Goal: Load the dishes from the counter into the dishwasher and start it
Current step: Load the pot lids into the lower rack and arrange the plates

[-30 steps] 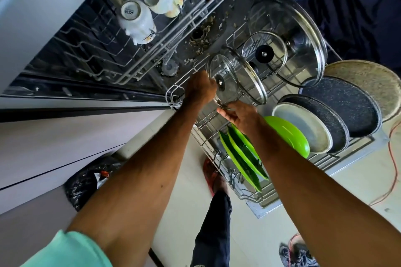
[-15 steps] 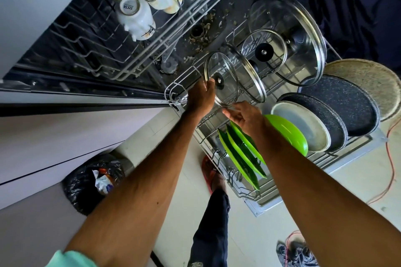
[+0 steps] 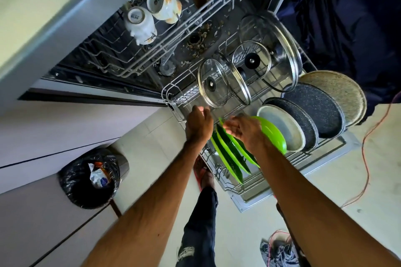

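Note:
The dishwasher's lower rack (image 3: 251, 194) is pulled out over the open door. A small glass lid (image 3: 213, 83) stands upright at its near left corner, with two larger glass lids (image 3: 251, 62) (image 3: 274, 47) behind it. Green plates (image 3: 233, 155) stand on edge in front, beside a green bowl (image 3: 272, 134), a white plate (image 3: 283, 131) and dark pans (image 3: 314, 110). My left hand (image 3: 198, 124) hovers just below the small lid, fingers loosely curled and holding nothing. Over the green plates, my right hand (image 3: 244, 130) is also empty.
White cups (image 3: 141, 24) sit upside down in the upper rack. A black-lined trash bin (image 3: 93, 178) stands on the floor at left. An orange cable (image 3: 368, 154) trails at right, shoes (image 3: 278, 252) lie near my leg (image 3: 199, 223). Food scraps litter the dishwasher floor.
Both hands have let go of the small glass lid and drawn back toward me. The lid stays standing in the rack.

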Demonstrator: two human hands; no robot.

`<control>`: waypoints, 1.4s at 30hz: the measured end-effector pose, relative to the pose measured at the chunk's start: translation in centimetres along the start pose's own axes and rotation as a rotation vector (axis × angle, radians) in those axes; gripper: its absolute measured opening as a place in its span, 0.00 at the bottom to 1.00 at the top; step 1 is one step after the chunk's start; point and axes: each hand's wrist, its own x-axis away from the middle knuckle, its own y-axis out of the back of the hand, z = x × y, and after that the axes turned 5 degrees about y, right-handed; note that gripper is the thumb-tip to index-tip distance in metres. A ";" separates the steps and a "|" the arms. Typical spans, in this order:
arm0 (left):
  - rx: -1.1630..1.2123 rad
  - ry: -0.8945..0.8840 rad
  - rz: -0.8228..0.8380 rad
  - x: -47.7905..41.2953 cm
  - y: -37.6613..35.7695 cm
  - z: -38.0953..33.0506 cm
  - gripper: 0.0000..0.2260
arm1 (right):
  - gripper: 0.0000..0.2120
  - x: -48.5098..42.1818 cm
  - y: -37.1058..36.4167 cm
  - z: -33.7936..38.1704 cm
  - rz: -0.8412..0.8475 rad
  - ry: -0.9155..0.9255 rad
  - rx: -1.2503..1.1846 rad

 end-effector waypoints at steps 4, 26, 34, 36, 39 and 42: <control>0.016 0.009 -0.025 1.3 -0.1 -1.2 0.16 | 0.09 2.9 2.4 1.4 -0.019 -0.065 -0.031; -0.013 0.136 -0.180 -3.6 2.6 -2.8 0.19 | 0.07 5.0 3.1 0.6 -0.009 -0.087 0.114; 0.216 0.176 -0.136 -2.8 2.4 -1.5 0.17 | 0.08 4.2 0.2 1.2 -0.011 -0.054 0.173; 0.282 0.181 -0.113 -3.5 1.5 -1.2 0.18 | 0.08 4.0 0.0 1.2 -0.028 -0.058 0.182; 0.326 0.190 -0.107 -4.9 -0.9 -0.5 0.20 | 0.09 4.0 0.1 0.9 -0.059 -0.064 0.197; 0.258 0.190 -0.119 -3.1 -0.8 -2.4 0.15 | 0.08 4.2 0.6 0.7 -0.064 -0.059 0.211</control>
